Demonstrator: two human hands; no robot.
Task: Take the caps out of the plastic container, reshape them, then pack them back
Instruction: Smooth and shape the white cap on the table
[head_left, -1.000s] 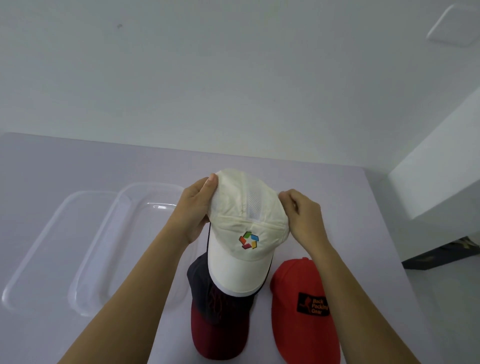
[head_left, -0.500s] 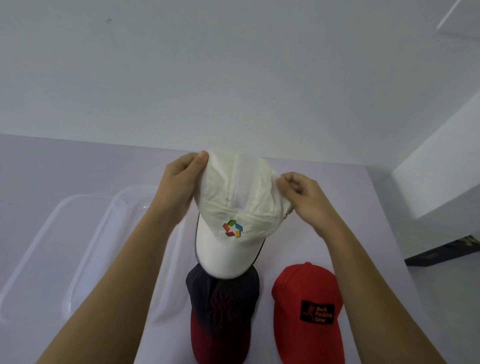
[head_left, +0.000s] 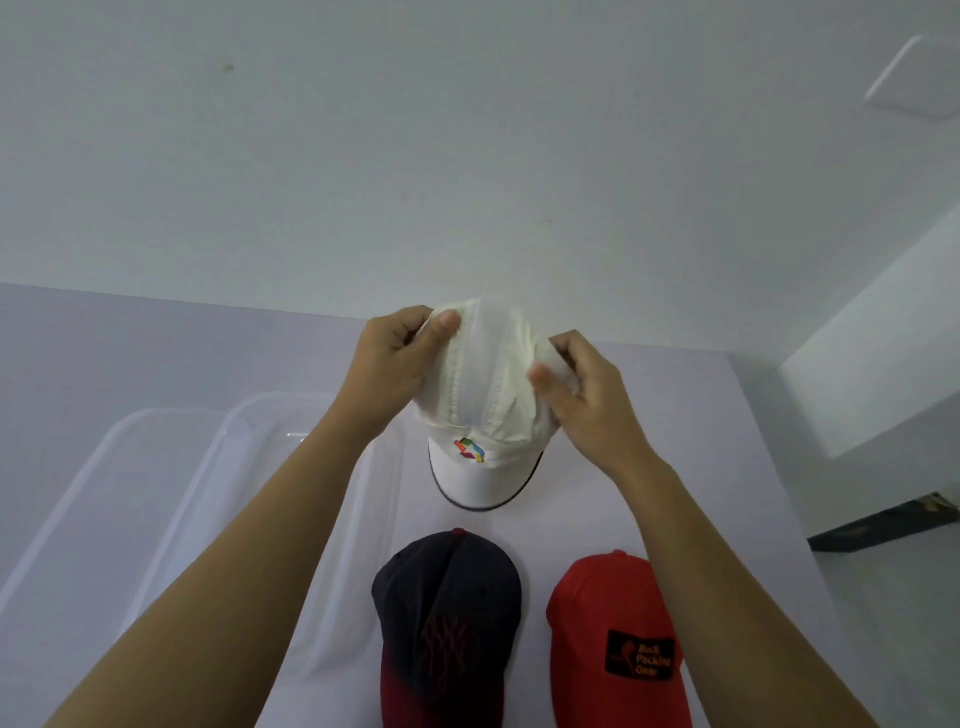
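A plain white wall (head_left: 467, 156) rises behind a pale lilac table (head_left: 701, 426). The clear plastic container (head_left: 208, 493) lies on the table's left side. Nearer, a dark cap (head_left: 447, 587) and a red cap (head_left: 597, 597) sit side by side. Beyond them, the left hand (head_left: 389, 364) and right hand (head_left: 587, 400) each pinch the crown of the white cap (head_left: 483, 395).

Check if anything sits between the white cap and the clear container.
Nothing visible. The white cap, held by the left hand and right hand, is just right of the clear container; the dark cap and red cap lie nearer you, off that path.
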